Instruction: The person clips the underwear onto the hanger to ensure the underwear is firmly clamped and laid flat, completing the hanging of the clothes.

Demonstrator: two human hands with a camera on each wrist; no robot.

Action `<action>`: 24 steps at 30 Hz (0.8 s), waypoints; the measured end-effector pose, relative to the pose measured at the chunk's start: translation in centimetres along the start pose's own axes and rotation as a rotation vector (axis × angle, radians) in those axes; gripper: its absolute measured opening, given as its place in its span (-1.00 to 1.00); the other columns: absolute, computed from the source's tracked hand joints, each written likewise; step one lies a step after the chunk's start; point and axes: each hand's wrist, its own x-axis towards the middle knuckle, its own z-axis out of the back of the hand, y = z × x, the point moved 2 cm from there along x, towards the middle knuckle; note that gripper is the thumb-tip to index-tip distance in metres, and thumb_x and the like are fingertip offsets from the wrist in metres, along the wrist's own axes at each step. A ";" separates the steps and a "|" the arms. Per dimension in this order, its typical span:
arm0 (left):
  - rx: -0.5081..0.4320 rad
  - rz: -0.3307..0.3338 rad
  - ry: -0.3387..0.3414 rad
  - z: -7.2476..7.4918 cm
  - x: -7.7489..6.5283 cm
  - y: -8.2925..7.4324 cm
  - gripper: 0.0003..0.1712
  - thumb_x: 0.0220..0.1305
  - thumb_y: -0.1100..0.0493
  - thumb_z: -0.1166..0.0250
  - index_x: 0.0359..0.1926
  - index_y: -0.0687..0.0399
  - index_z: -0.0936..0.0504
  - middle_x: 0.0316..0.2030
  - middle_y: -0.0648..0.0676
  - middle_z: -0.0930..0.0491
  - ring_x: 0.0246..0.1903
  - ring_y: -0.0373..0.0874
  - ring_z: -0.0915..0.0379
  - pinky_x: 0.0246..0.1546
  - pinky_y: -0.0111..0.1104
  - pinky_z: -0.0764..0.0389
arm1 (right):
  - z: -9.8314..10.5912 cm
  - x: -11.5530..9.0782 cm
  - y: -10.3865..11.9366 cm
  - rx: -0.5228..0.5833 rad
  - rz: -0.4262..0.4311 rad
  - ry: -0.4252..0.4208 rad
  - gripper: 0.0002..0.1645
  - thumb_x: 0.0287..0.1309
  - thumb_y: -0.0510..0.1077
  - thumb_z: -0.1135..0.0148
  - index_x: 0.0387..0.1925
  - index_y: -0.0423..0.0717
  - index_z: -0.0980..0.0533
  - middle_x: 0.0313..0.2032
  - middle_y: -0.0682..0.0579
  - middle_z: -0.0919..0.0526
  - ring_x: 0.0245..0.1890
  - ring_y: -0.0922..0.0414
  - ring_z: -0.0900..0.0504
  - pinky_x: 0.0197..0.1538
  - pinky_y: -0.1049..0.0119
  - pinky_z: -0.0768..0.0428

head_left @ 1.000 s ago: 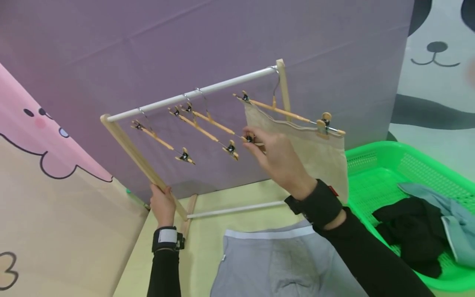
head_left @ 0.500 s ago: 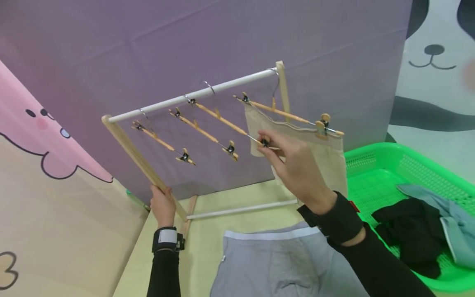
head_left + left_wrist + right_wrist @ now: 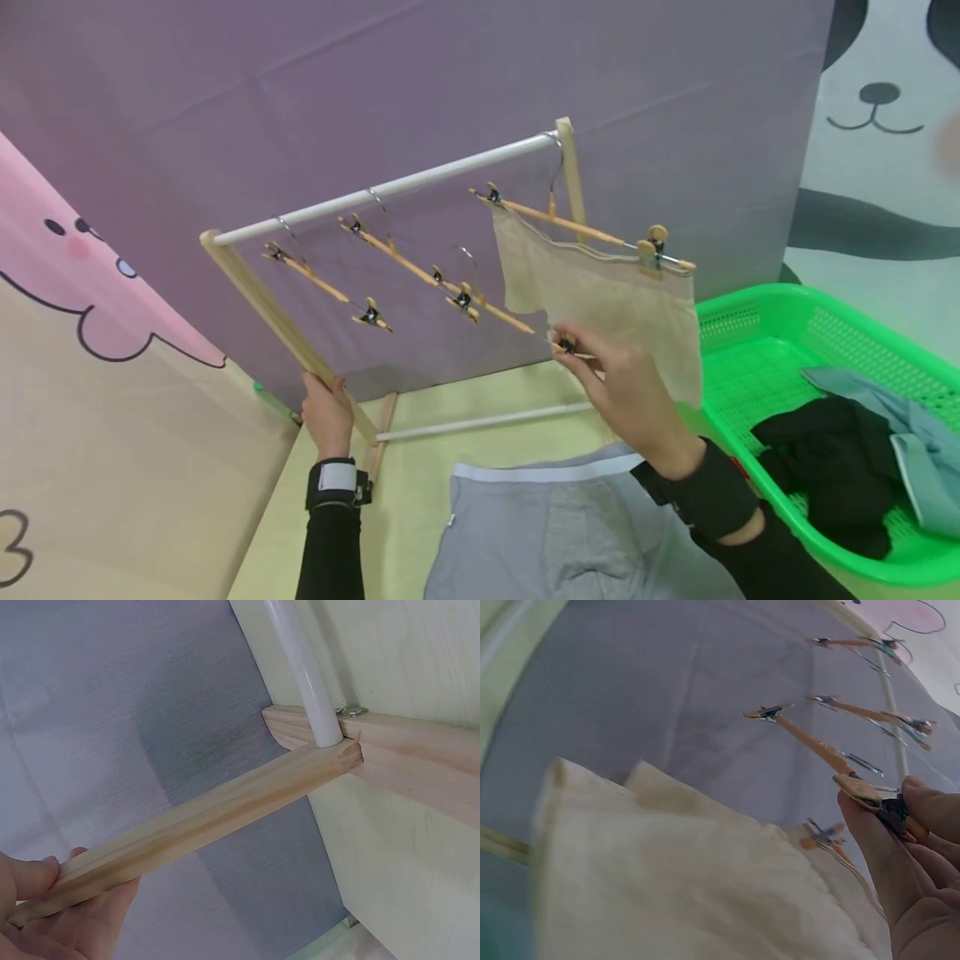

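Note:
My left hand (image 3: 328, 417) grips the wooden side post (image 3: 262, 304) of a small clothes rack; the left wrist view shows thumb and fingers round that post (image 3: 202, 817). Between thumb and fingertips, my right hand (image 3: 622, 392) pinches the clip at one end of a wooden clip hanger (image 3: 506, 317). This hanger's metal hook (image 3: 468, 254) is off the white rail (image 3: 420, 179) and below it. In the right wrist view the pinched clip (image 3: 859, 791) shows close up. Grey boxer briefs (image 3: 555, 525) with a white waistband lie flat below the hands.
Two bare clip hangers, the nearer one (image 3: 405, 262) partly overlapped by the held one, hang on the rail. Beige cloth (image 3: 622, 308) is clipped to another hanger (image 3: 581, 229) at the right end. A green basket (image 3: 780, 312) holds black clothing (image 3: 832, 475) and a light-blue garment (image 3: 930, 475).
The right hand has lifted the hanger's hook off the rail and brought the hanger down and to the right. The left hand keeps its hold on the post.

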 end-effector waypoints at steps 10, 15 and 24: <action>0.004 0.024 0.016 -0.1 0.0 -0.1 -0.63 0.47 0.17 -0.14 0.14 0.28 -0.28 -0.13 0.52 -0.57 -0.13 0.51 -0.50 -0.18 0.25 -0.48 | -1.1 -4.3 -2.1 -0.018 -0.124 0.113 -0.64 0.17 -0.38 -0.32 0.03 -0.22 -0.58 -0.17 -0.04 -0.74 -0.20 0.11 -0.75 -0.19 0.33 -0.70; -0.013 0.016 0.064 -0.3 -0.1 -0.3 -0.62 0.51 0.15 -0.09 0.17 0.29 -0.26 -0.12 0.51 -0.57 -0.15 0.47 -0.54 -0.20 0.22 -0.51 | -1.0 -5.1 -3.0 -0.035 -0.144 0.139 -0.68 0.20 -0.36 -0.31 0.00 -0.16 -0.60 -0.21 0.03 -0.74 -0.24 0.18 -0.73 -0.23 0.34 -0.69; 0.023 -0.084 0.252 0.8 -5.0 -0.1 -0.17 0.48 0.09 -0.11 0.36 0.65 0.09 0.18 0.68 -0.13 0.19 0.56 -0.14 0.23 0.27 -0.25 | -0.9 -7.2 -4.0 -0.044 -0.162 0.223 -0.69 0.23 -0.30 -0.29 0.01 -0.12 -0.58 -0.21 0.06 -0.73 -0.29 0.26 -0.70 -0.26 0.42 -0.65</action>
